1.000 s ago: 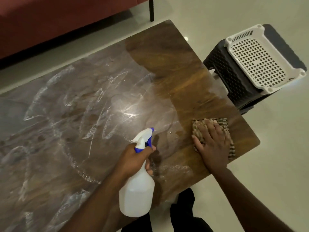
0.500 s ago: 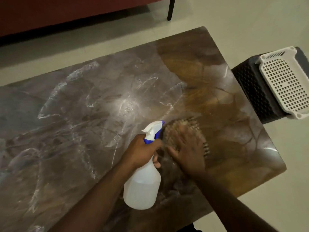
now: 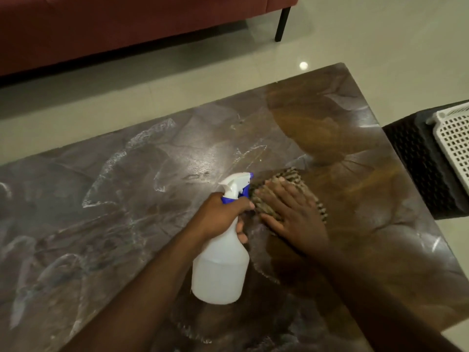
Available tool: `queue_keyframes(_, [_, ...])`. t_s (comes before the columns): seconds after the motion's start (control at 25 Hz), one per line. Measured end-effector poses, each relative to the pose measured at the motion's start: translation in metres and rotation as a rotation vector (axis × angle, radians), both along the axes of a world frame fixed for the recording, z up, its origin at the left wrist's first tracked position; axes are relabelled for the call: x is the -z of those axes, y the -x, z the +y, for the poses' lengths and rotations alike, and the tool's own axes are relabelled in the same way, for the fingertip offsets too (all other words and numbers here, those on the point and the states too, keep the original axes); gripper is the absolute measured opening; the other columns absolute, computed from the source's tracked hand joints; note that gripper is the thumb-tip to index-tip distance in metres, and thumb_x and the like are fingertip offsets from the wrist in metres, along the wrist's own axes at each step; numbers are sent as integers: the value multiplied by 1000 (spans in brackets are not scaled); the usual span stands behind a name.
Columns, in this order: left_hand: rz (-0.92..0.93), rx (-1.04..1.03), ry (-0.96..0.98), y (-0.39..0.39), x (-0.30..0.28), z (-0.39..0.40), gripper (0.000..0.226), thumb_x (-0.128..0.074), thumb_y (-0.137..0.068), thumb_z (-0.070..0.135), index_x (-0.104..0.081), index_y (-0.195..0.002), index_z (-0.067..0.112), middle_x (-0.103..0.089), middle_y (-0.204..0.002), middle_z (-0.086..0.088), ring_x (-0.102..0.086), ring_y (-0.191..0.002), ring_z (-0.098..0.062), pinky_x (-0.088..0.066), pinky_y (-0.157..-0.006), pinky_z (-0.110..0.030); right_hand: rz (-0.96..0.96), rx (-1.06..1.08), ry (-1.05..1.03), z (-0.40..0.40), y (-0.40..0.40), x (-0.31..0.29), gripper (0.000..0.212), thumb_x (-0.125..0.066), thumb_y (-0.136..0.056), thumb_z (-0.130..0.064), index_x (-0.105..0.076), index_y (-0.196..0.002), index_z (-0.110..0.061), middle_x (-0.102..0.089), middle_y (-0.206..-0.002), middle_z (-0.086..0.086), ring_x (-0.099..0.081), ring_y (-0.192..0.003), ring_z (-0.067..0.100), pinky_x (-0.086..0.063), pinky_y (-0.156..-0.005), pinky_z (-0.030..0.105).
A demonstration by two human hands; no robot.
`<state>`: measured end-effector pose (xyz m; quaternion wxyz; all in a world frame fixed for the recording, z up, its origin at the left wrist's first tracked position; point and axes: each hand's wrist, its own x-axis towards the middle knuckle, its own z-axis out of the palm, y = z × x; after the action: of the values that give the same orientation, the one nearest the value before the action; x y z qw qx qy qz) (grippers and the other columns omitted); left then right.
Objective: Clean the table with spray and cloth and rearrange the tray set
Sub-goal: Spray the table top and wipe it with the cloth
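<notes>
1. Pale floor tiles all round, a red sofa point(image 3: 127, 24) at the back, and front and centre the brown marbled table point(image 3: 380, 250), its left half filmed with pale streaks while the right half reads as plain brown, looking wiped

2. Left hand point(image 3: 218, 217) is wrapped tight round the neck of the white spray bottle point(image 3: 220, 270), held above the table with the blue-tipped nozzle aimed away across the top; whether a finger sits on the trigger I cannot tell

3. Right hand point(image 3: 291, 219) lies flat, fingers spread, pressing the striped cloth point(image 3: 286, 179) onto the table, right on the border between streaked and clear; nothing gripped there, just palm weight

4. Nozzle and cloth are almost touching, so my call is that the wiping pass is in hand and the spraying is paused

5. To do it well, I'd keep the palm flat and sweep leftward into the streaks in overlapping strokes, so no film is left between passes

6. Lift the bottle clear of the cloth's path; those two hands are crowding each other

7. Fold the cloth to a dry face if it starts smearing rather than lifting

8. Off the right edge, a white perforated tray point(image 3: 454, 146) rests on a dark woven stand point(image 3: 411, 168), well apart from the hands; rearranging looks a long way off yet
</notes>
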<state>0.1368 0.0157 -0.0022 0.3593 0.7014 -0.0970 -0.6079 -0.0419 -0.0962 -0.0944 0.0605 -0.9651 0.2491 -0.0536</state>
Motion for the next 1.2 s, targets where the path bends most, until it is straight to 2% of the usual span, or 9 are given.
queue_keyframes(0.08, [23, -36, -20, -9, -3, -10, 26, -63, -90, 22, -70, -104, 2, -56, -48, -8, -60, -44, -24, -55, -56, -31, -30, 114, 69, -42, 9, 3, 47, -41, -91, -51, -49, -134, -32, -44, -145, -3, -39, -134, 22, -26, -106, 45])
queue_keyframes(0.2, [0, -102, -19, -25, 6, -35, 24, -63, -89, 18, -72, -102, -1, -53, -46, -8, -58, -42, -25, -52, -52, -30, -99, 563, -20, -87, -71, 2, 50, -42, -88, -52, -51, -131, -28, -49, -141, 2, -40, -133, 25, -29, -104, 53])
queue_keyframes(0.4, [-19, -201, -6, -43, 8, -66, 24, -60, -89, 18, -73, -93, -2, -52, -48, -11, -56, -44, -27, -51, -60, -35, -68, -25, 24, -95, -40, 7, 48, -41, -91, -53, -51, -133, -34, -44, -145, -5, -36, -136, 19, -32, -105, 53])
queue_keyframes(0.56, [-33, -224, 10, -59, 8, -84, 25, -60, -88, 17, -71, -97, -4, -50, -48, -10, -54, -44, -27, -52, -56, -32, -45, 419, -118, -125, -118, -3, 57, -34, -88, -57, -45, -137, -30, -41, -147, 1, -33, -137, 25, -21, -108, 54])
queue_keyframes(0.72, [-23, -249, 5, -70, 10, -84, 29, -58, -89, 19, -70, -99, -5, -49, -50, -11, -54, -46, -27, -51, -57, -32, -13, -197, -78, -132, -127, 3, 57, -30, -89, -59, -44, -137, -33, -42, -146, -1, -35, -136, 23, -25, -108, 55])
queue_keyframes(0.88, [-5, -251, 32, -89, 17, -77, 28, -58, -88, 15, -67, -102, -8, -48, -50, -10, -54, -45, -27, -49, -51, -30, -16, 224, -81, -185, -183, -5, 55, -35, -89, -58, -40, -139, -34, -37, -148, -5, -28, -138, 21, -16, -110, 50])
queue_keyframes(0.96, [2, -285, 65, -91, 23, -74, 26, -57, -87, 12, -67, -101, -9, -45, -49, -11, -51, -44, -26, -48, -49, -30, -40, 129, -110, -144, -217, -3, 52, -42, -89, -54, -45, -136, -33, -42, -144, -4, -32, -135, 22, -19, -108, 47])
queue_keyframes(1.08, [-17, -274, 61, -97, 19, -61, 27, -57, -88, 13, -68, -99, -9, -46, -49, -11, -52, -43, -26, -48, -49, -29, -62, -230, -50, -112, -171, 8, 48, -43, -90, -51, -49, -134, -31, -46, -143, -1, -37, -134, 21, -21, -108, 45])
queue_keyframes(1.2, [-18, -264, 38, -109, 9, -38, 19, -56, -88, 12, -67, -90, -3, -48, -49, -11, -53, -44, -26, -49, -50, -28, -19, 86, -117, -159, -176, -4, 52, -36, -93, -54, -41, -139, -32, -36, -149, 0, -27, -139, 22, -15, -110, 50])
